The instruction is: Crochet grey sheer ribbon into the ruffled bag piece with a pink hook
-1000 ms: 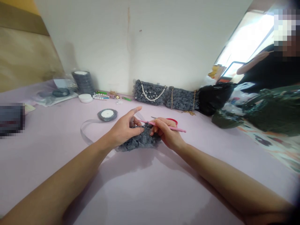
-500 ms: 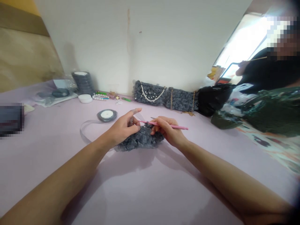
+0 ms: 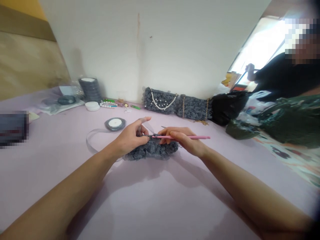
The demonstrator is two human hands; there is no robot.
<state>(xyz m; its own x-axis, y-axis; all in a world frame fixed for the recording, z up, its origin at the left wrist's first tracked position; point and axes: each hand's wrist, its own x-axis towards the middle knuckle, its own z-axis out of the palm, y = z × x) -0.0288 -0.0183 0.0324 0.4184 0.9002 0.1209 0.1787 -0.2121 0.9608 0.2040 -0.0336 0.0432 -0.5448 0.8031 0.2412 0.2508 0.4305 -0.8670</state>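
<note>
Lilac tabletop point(image 3: 160, 206), left hand point(image 3: 130, 136) pinching ruffled piece point(image 3: 153, 150) beneath it, right hand point(image 3: 188, 144) holding hook point(image 3: 201, 137)

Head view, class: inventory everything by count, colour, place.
Hook: 1, pink, centre
Ribbonwork: 1, grey, centre
Ribbon roll: 1, grey, left
Stacked rolls: several, dark, back left
Disc: 1, white, left
Trinkets: several, mixed, back
Handbags: 2, grey, back
Bag: 1, black, right
Bulky items: some, green, right
Plastic: several, clear, both sides
Blurred item: 1, dark, left
Person: 1, black top, right
Table: 1, lilac, below
Left hand: 1, bare, on ribbonwork
Right hand: 1, bare, holding hook
</note>
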